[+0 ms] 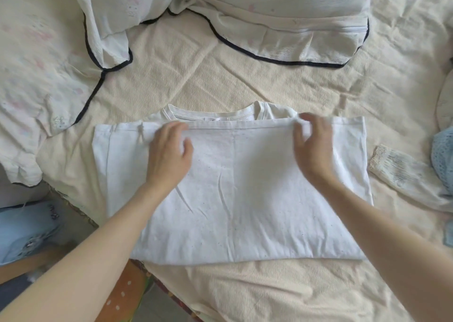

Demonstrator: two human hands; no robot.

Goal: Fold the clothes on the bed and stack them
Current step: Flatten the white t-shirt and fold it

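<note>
Two hands on one white T-shirt (235, 194), laid flat mid-bed (269, 290) with its bottom half folded up so the hem sits just below the collar. Left hand (169, 152) lies palm-down on the upper left part of the shirt, fingers relaxed and spread, probably pinning the fold so it doesn't slide. Right hand (312, 145) is at the hem on the right; the fingers curl there and look pinched on the hem edge, blurred, likely lining it up with the shoulder line. Fold looks about half done, side folds not yet made. No stack visible. Pale blue knit garment (442, 155) and a lace-trimmed piece (402, 172) wait at the right edge, apart from the shirt. Pillows (282, 15) with dark piping at the head of the bed, well clear
</note>
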